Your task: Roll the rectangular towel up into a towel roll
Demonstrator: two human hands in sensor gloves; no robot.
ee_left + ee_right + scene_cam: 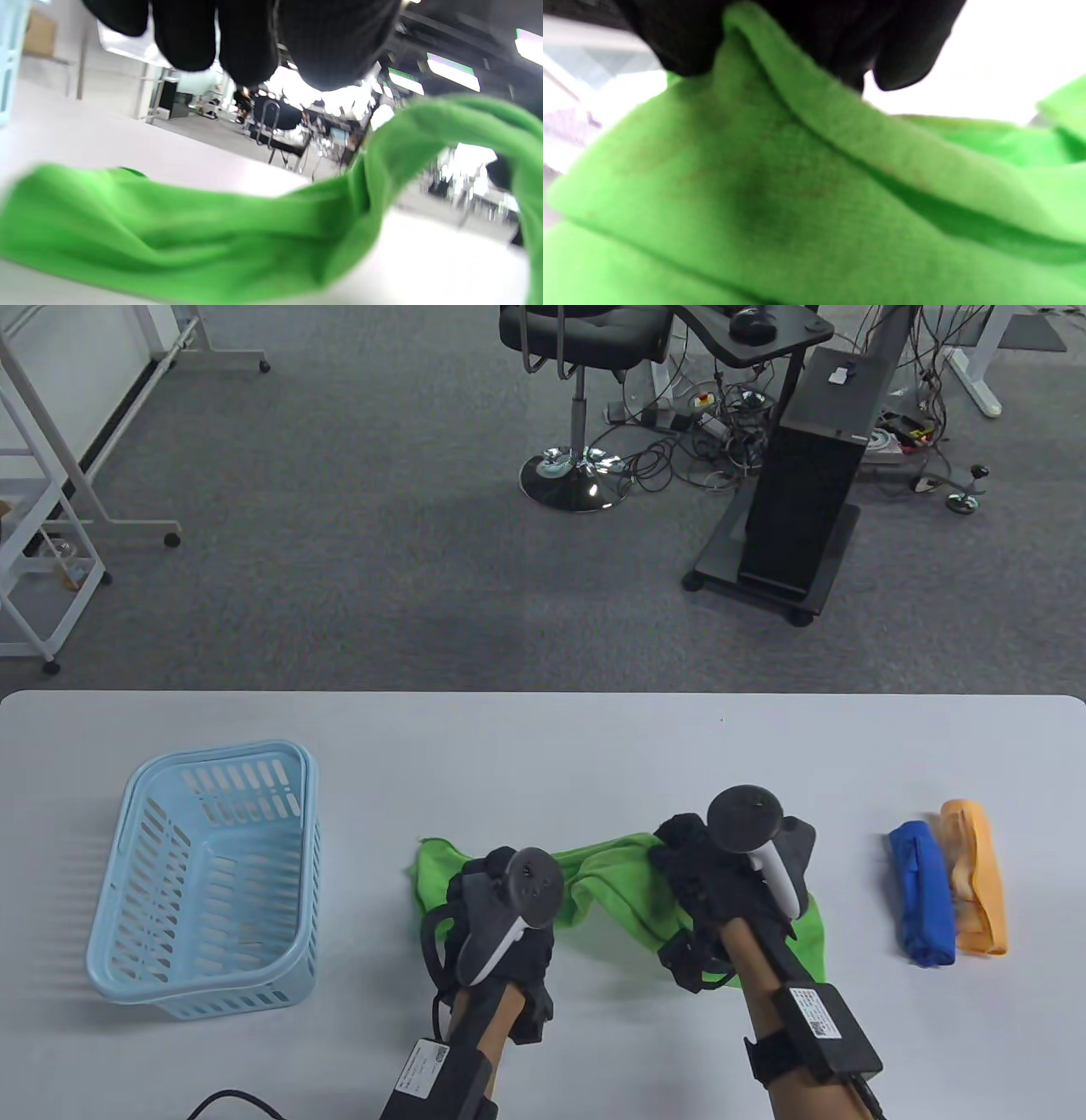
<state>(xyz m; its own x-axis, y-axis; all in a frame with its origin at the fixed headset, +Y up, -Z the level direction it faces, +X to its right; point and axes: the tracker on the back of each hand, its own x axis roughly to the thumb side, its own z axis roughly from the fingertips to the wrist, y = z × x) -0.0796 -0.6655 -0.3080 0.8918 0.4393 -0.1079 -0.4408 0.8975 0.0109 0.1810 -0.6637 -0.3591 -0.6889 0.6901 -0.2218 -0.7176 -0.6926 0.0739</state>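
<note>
**Green towel still loose on the desk, rolling barely begun**

Table view, looking down: a white desk point(543, 746) carrying a rumpled green towel point(615, 882) near the front edge, spread sideways between two gloved hands. Left hand point(501, 916) over the towel's left end, a tracker strapped to its back; fingers hidden beneath the tracker, so the grip unclear from here. Right hand point(721, 891) over the towel's right part, likewise hidden under its tracker. Far left on the desk, a pale blue slotted basket point(208, 882) with nothing visible inside. Far right, a blue towel roll point(923, 895) lying just beside an orange towel roll point(976, 882), the two touching or nearly so. Beyond the desk, grey carpet, a black chair, a black stand and tangled cables.

Left wrist view, blurred: black gloved fingertips point(246, 38) hanging from the top edge, apart from the cloth and holding nothing; grip relaxed, not pinching. Green towel below, lying in a long fold across the desk, with the right part lifted into an arch.

Right wrist view, very close: green cloth filling the frame, a raised fold of it pinched between black gloved fingers point(683, 38) at the top edge.

Judged progress: early. Towel creased and bunched, not yet a flat rectangle, no coil visible. Left to do: flattening, rolling end to end.
</note>
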